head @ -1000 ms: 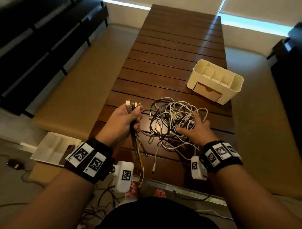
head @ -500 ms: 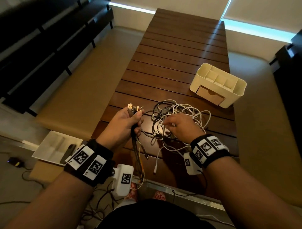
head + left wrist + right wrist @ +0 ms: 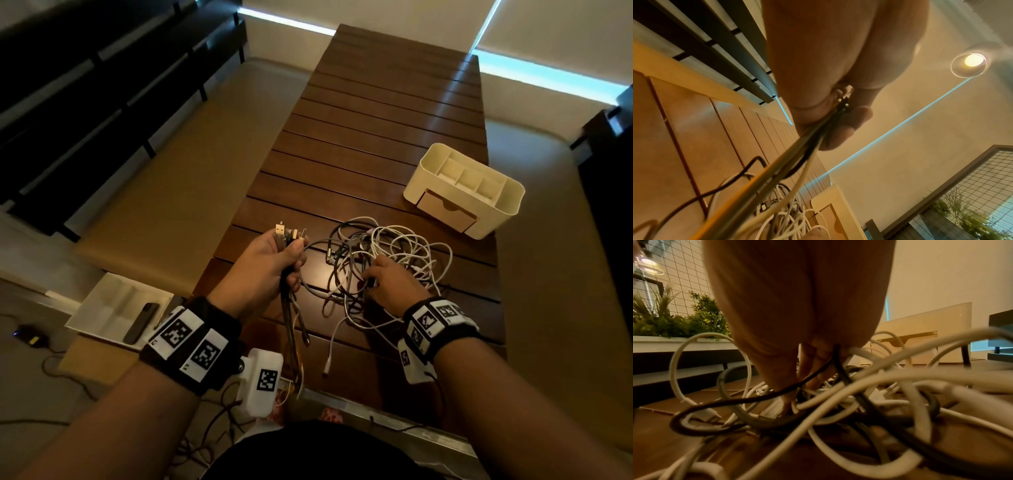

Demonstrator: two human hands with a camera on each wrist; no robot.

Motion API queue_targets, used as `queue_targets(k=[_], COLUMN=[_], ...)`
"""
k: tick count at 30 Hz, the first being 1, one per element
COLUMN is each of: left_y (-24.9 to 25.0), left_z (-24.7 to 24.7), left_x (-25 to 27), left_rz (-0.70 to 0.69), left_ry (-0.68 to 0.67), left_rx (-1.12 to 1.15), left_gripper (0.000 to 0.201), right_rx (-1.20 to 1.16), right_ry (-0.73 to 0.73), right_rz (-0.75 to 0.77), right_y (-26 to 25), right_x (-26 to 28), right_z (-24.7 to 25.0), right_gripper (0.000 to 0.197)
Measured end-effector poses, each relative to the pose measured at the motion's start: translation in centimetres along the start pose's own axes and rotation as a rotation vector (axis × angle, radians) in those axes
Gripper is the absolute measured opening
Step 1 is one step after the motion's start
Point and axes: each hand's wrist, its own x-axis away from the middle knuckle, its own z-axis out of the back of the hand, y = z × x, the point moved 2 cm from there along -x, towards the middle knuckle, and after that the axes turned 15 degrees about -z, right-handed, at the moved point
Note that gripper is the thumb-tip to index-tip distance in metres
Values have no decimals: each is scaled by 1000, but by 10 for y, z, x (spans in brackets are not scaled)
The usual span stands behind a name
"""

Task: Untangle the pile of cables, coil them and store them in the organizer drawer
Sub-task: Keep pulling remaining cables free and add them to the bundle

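The left hand (image 3: 265, 265) is closing its fingers round a bundle (image 3: 291, 301) of cable ends, gripping it upright above the near edge of the bench (image 3: 376, 113); plugs (image 3: 287, 233) are sticking up above the fist, and the loose tails are hanging down past the bench edge; the left wrist view is showing the same cords (image 3: 777, 175) running out from between the curled fingers (image 3: 840, 134).

The right hand (image 3: 394, 284) is lying on the tangled pile (image 3: 387, 250) of white, grey and black cables in the middle of the near bench; its fingers are bending down into the loops, and the right wrist view is showing a black cable (image 3: 836, 360) passing between the fingertips (image 3: 812, 363); a firm pinch cannot be confirmed.

The organizer (image 3: 510, 205) is sitting on the bench beyond and to the right of the pile, apart from it; its drawer (image 3: 442, 207) is facing the person and appearing closed; the top compartments are holding nothing visible.

A white tray (image 3: 102, 301) with a dark remote (image 3: 140, 323) is lying on the floor to the left.
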Motion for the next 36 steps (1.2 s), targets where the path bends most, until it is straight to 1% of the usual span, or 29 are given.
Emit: queue_targets(k=[4, 7, 10, 12, 15, 17, 21, 23, 25, 27, 30, 32, 34, 36], left_y=[0, 0, 0, -1, -1, 0, 0, 0, 0, 1, 4, 6, 7, 8], left_z=[-1, -1, -2, -1, -2, -4, -7, -9, -10, -12, -15, -15, -13, -12], left_x=[-3, -5, -6, -6, -6, -6, -7, -8, -8, -9, -8, -7, -6, -5], left_rz=[-3, -3, -1, 5, 0, -2, -29, -34, -40, -49, -60, -63, -63, -63], left_ry=[-6, 4, 15, 15, 2, -9, -36, -44, -48, -55, -70, -75, -66, -53], left_rx=[9, 17, 34, 40, 40, 38, 39, 43, 42, 42, 39, 41, 40, 37], left_gripper=[12, 14, 18, 20, 18, 15, 14, 14, 14, 13, 12, 12, 12, 12], right_rx=[53, 75, 52, -2, -60, -142, -477, -556, -572, -517, -357, -417, -511, -573], right_ry=[-34, -7, 51, 117, 206, 222, 284, 297, 263, 220, 201, 216, 234, 193], right_rz=[9, 31, 18, 4, -15, -32, 17, -24, -51, -68, -95, -82, -74, -97], right_y=[3, 3, 4, 5, 3, -1, -12, -17, -20, -19, -16, -17, -19, -23], right_x=[-1, -2, 0, 3, 10, 14, 27, 35, 39, 41, 43, 47, 49, 50], right_z=[-4, -6, -6, -3, 9, 21, 42, 55, 63, 62, 56, 60, 67, 73], right_gripper=[41, 33, 22, 16, 13, 11, 14, 13, 11, 18, 37, 45, 48, 49])
